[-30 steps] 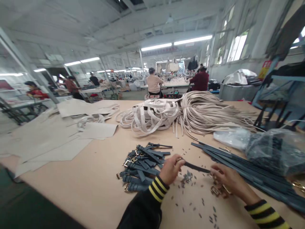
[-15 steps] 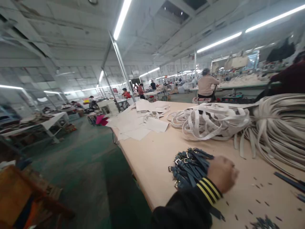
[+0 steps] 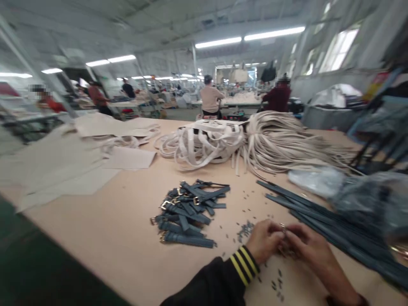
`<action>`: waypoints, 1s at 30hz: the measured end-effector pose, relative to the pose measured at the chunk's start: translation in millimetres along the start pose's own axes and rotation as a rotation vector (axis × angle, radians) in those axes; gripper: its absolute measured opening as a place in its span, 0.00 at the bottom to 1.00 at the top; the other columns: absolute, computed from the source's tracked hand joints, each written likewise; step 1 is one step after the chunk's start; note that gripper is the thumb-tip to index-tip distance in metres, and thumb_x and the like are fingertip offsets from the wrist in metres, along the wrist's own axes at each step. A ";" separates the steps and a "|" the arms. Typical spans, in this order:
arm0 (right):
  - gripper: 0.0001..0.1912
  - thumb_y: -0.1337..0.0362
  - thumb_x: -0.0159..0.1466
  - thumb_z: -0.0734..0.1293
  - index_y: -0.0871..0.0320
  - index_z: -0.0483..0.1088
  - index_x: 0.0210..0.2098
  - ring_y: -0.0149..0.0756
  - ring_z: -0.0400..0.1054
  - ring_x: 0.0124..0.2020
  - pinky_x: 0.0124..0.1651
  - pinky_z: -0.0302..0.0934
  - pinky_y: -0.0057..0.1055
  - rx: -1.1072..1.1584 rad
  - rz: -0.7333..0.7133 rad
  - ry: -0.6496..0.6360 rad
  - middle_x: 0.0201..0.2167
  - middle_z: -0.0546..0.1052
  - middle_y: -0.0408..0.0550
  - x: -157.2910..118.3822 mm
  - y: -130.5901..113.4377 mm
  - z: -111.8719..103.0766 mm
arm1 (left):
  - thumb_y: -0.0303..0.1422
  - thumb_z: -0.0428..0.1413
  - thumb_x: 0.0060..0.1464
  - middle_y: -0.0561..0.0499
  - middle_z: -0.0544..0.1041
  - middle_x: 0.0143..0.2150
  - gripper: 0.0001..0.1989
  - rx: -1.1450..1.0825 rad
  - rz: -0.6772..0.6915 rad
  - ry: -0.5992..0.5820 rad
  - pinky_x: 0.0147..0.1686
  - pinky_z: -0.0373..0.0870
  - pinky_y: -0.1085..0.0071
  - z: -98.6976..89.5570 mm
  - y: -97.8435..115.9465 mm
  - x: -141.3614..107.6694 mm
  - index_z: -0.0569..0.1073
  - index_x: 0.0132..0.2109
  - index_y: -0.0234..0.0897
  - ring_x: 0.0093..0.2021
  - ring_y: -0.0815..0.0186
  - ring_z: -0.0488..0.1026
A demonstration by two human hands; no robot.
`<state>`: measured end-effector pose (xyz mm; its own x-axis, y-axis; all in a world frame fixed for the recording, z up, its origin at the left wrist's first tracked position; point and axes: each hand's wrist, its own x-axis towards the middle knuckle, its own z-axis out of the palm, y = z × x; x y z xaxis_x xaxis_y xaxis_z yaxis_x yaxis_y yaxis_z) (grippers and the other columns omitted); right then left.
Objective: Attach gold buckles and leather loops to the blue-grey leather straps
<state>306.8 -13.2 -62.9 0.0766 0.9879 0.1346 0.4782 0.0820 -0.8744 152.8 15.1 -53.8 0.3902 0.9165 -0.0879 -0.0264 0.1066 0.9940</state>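
My left hand [image 3: 265, 241], in a black cuff with yellow stripes, and my right hand [image 3: 308, 243] meet above the table at the lower right. Their fingers pinch a small shiny metal buckle [image 3: 283, 227], mostly covered by the fingertips. To the left lies a pile of short dark blue buckle straps [image 3: 188, 212] with gold-coloured buckles. Small dark bits [image 3: 245, 229] are gathered in a little heap beside my left hand, and more are scattered in front of me. Long dark blue strips [image 3: 312, 212] run past my right hand.
Pale fabric sheets [image 3: 73, 157] cover the table's left side. A coil of white straps [image 3: 207, 144] and a thick bundle of beige cords [image 3: 274, 136] lie at the back. Clear plastic bags [image 3: 318, 180] sit at the right. Several people are at tables beyond.
The view has swung to the right. My left hand has left the edge of the strap pile and now meets my right hand, which has come into view, around the buckle.
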 end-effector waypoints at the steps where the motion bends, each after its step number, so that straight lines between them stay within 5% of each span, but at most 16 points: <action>1: 0.11 0.58 0.56 0.63 0.60 0.67 0.32 0.37 0.69 0.28 0.29 0.64 0.30 0.001 0.008 -0.018 0.27 0.74 0.48 -3.1 -7.8 0.0 | 0.31 0.54 0.43 0.53 0.71 0.25 0.08 -0.092 -0.031 -0.028 0.28 0.67 0.71 0.3 -2.5 1.6 0.68 0.33 0.32 0.24 0.70 0.68; 6: 0.07 0.61 0.56 0.63 0.59 0.65 0.32 0.34 0.67 0.29 0.30 0.62 0.27 0.073 0.018 -0.055 0.28 0.71 0.46 -0.9 -24.0 9.0 | 0.34 0.59 0.39 0.54 0.70 0.23 0.14 -0.340 -0.139 -0.100 0.24 0.65 0.73 2.6 -7.9 2.6 0.63 0.32 0.33 0.20 0.72 0.68; 18: 0.15 0.65 0.52 0.70 0.59 0.64 0.37 0.28 0.68 0.29 0.34 0.62 0.25 0.879 0.255 -0.268 0.30 0.72 0.43 -10.3 -27.8 -12.3 | 0.33 0.59 0.44 0.49 0.73 0.29 0.12 -0.448 -0.069 -0.276 0.33 0.65 0.72 1.1 5.2 -5.2 0.67 0.35 0.31 0.28 0.71 0.70; 25: 0.15 0.64 0.50 0.71 0.59 0.62 0.33 0.30 0.70 0.25 0.30 0.62 0.26 0.857 0.262 -0.205 0.25 0.73 0.42 -8.8 -19.0 -3.2 | 0.34 0.55 0.48 0.49 0.74 0.28 0.09 -0.123 0.037 -0.229 0.32 0.66 0.71 -3.6 0.9 -1.1 0.68 0.35 0.31 0.28 0.68 0.70; 30: 0.15 0.63 0.50 0.71 0.59 0.61 0.31 0.29 0.70 0.24 0.28 0.62 0.25 0.816 0.240 -0.193 0.23 0.72 0.40 -8.5 -17.9 -0.3 | 0.34 0.55 0.48 0.49 0.74 0.27 0.09 -0.089 0.032 -0.249 0.31 0.65 0.71 -4.3 0.6 -0.2 0.68 0.34 0.31 0.27 0.69 0.70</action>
<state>297.9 -23.1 -48.2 -0.0897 0.9896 -0.1127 -0.3132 -0.1354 -0.9400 148.8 16.7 -53.5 0.6016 0.7984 -0.0265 -0.1193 0.1226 0.9853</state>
